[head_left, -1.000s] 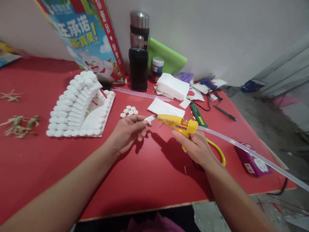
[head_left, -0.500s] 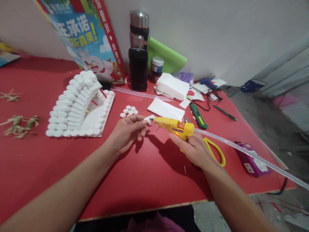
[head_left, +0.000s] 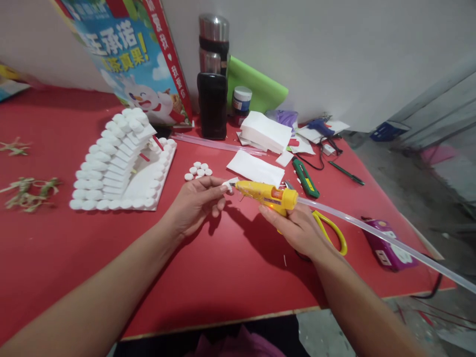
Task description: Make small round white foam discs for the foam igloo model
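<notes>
My left hand (head_left: pixel 203 201) pinches a small white piece (head_left: pixel 231 184) between thumb and fingers; its exact kind is too small to make out. Wrapped around the handle of a yellow hot glue gun (head_left: pixel 266 192) is my right hand (head_left: pixel 295 223). The gun's nozzle points left and meets the white piece. A long clear glue stick (head_left: pixel 357 224) runs out of the gun's back to the right. Several round white tablets (head_left: pixel 198 170) lie just beyond my left hand. To the left stands a white stepped model (head_left: pixel 122 163) edged with rounded white pieces.
Behind my hands lie folded white paper (head_left: pixel 256 168), a green utility knife (head_left: pixel 305 177) and a pen (head_left: pixel 346 173). Yellow-handled scissors (head_left: pixel 334 230) rest by my right wrist, a purple box (head_left: pixel 388 245) farther right. A phone (head_left: pixel 212 106) stands upright before a steel flask (head_left: pixel 214 29).
The nozzle tip sits slightly farther left, against the white piece. Both hands otherwise hold nearly the same position; the view has shifted very slightly.
</notes>
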{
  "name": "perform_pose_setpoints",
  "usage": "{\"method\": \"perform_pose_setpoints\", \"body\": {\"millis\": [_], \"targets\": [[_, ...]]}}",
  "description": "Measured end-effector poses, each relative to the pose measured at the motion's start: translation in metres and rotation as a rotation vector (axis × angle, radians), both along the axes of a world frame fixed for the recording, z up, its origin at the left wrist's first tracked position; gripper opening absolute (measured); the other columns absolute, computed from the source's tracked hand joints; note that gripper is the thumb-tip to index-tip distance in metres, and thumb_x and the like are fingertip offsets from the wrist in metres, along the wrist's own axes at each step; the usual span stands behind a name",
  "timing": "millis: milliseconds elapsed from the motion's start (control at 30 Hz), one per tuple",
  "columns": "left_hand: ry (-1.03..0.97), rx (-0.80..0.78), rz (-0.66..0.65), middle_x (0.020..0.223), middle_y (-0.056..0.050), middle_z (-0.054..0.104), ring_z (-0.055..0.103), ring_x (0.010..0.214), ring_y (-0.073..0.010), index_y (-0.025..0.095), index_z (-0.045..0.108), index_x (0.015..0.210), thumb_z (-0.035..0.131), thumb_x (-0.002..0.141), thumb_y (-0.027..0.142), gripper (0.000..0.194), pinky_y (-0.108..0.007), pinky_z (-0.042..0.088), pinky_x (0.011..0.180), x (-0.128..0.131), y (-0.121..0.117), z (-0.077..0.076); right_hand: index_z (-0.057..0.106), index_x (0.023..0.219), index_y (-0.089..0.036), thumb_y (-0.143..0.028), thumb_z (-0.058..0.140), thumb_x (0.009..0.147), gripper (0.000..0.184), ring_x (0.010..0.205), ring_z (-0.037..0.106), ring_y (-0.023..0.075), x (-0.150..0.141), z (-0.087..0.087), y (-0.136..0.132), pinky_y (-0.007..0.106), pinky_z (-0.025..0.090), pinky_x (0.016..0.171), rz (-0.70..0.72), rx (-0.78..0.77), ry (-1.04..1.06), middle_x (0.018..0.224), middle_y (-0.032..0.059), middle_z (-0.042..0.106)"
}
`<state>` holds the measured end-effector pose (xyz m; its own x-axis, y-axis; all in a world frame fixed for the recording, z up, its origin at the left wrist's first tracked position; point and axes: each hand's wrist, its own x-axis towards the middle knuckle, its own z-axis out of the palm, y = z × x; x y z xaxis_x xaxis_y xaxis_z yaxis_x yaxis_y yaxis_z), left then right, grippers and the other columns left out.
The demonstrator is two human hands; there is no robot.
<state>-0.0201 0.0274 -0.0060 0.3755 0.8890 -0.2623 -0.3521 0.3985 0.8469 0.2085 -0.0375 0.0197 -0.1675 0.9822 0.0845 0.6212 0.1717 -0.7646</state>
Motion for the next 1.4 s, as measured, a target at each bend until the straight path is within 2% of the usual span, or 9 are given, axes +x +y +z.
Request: {"method": "perform_pose_setpoints", "body": {"millis": [233, 467, 600, 667, 800, 933, 1100, 1300, 1400], "targets": [[-0.05, -0.003, 0.052, 0.065, -0.001, 0.07, 0.054, 0.044, -0.0043, 0.011, 0.075, 0.081, 0.095, 0.068, 0.021, 0.026, -0.012, 0.044, 0.039, -0.001, 0.003, -0.002, 0.056, 0.069, -0.021, -0.049, 0.057, 0.102, 0.043, 0.059, 0.046, 0.0137, 0.01, -0.011, 0.003, 0.029, 0.036, 0.059, -0.02, 0.053, 0.009, 0.062, -0.0026, 0.051], [-0.07, -0.012, 0.044, 0.076, -0.004, 0.073, 0.056, 0.049, -0.0035, 0.009, 0.076, 0.081, 0.091, 0.075, 0.019, 0.019, -0.01, 0.042, 0.04, -0.002, 0.005, -0.005, 0.068, 0.073, -0.02, -0.058, 0.065, 0.095, 0.044, 0.065, 0.054, 0.0166, 0.028, -0.011, 0.003, 0.029, 0.042, 0.061, -0.281, 0.013, 0.166, 0.068, 0.0012, 0.06], [-0.076, -0.01, 0.016, 0.075, -0.004, 0.073, 0.052, 0.047, -0.0019, 0.009, 0.076, 0.081, 0.09, 0.076, 0.02, 0.018, -0.01, 0.043, 0.043, -0.003, 0.003, -0.005, 0.076, 0.078, -0.019, -0.061, 0.073, 0.088, 0.043, 0.065, 0.056, 0.017, 0.068, -0.009, 0.004, 0.028, 0.041, 0.054, -0.454, -0.067, 0.215, 0.07, 0.0037, 0.065], [-0.067, -0.014, 0.014, 0.076, -0.004, 0.073, 0.052, 0.048, -0.002, 0.009, 0.076, 0.081, 0.091, 0.075, 0.022, 0.02, -0.01, 0.042, 0.042, -0.002, 0.003, -0.005, 0.072, 0.071, -0.018, -0.061, 0.073, 0.086, 0.046, 0.065, 0.055, 0.0157, 0.097, -0.013, 0.007, 0.027, 0.041, 0.054, -0.521, -0.037, 0.221, 0.075, 0.0049, 0.067], [-0.039, -0.004, -0.01, 0.077, -0.006, 0.073, 0.052, 0.049, -0.0033, 0.009, 0.078, 0.081, 0.094, 0.072, 0.027, 0.025, -0.011, 0.041, 0.04, 0.0, 0.001, -0.003, 0.071, 0.07, -0.018, -0.065, 0.078, 0.078, 0.048, 0.069, 0.056, 0.0159, 0.151, -0.032, 0.015, 0.026, 0.043, 0.055, -0.664, 0.01, 0.186, 0.077, 0.005, 0.066], [-0.029, 0.002, -0.025, 0.075, -0.006, 0.073, 0.051, 0.047, -0.0033, 0.009, 0.077, 0.081, 0.094, 0.071, 0.027, 0.027, -0.012, 0.042, 0.04, 0.001, -0.001, -0.002, 0.077, 0.091, -0.017, -0.064, 0.078, 0.077, 0.049, 0.076, 0.062, 0.0186, 0.174, -0.052, 0.019, 0.028, 0.048, 0.062, -0.753, 0.012, 0.146, 0.088, 0.0065, 0.072], [-0.047, 0.026, -0.028, 0.075, -0.005, 0.073, 0.053, 0.047, -0.0035, 0.01, 0.076, 0.08, 0.093, 0.073, 0.026, 0.024, -0.012, 0.043, 0.04, 0.003, -0.004, 0.0, 0.078, 0.095, -0.014, -0.065, 0.081, 0.073, 0.056, 0.069, 0.061, 0.0202, 0.171, -0.062, 0.012, 0.031, 0.046, 0.056, -0.786, -0.044, 0.069, 0.084, 0.0072, 0.074], [-0.066, 0.021, -0.059, 0.072, -0.003, 0.073, 0.055, 0.044, -0.0041, 0.013, 0.076, 0.08, 0.094, 0.072, 0.027, 0.025, -0.014, 0.044, 0.04, 0.004, -0.008, 0.0, 0.068, 0.081, -0.017, -0.074, 0.07, 0.079, 0.057, 0.061, 0.055, 0.021, 0.17, -0.057, 0.005, 0.034, 0.041, 0.057, -0.752, -0.049, -0.261, 0.066, 0.0038, 0.064], [-0.071, 0.015, -0.051, 0.066, 0.0, 0.071, 0.056, 0.043, -0.0054, 0.015, 0.075, 0.08, 0.095, 0.07, 0.027, 0.026, -0.014, 0.045, 0.04, 0.003, -0.008, -0.001, 0.061, 0.075, -0.021, -0.075, 0.065, 0.08, 0.055, 0.058, 0.051, 0.0199, 0.169, -0.053, -0.006, 0.035, 0.04, 0.058, -0.671, -0.001, -0.433, 0.063, 0.0024, 0.059]]}}
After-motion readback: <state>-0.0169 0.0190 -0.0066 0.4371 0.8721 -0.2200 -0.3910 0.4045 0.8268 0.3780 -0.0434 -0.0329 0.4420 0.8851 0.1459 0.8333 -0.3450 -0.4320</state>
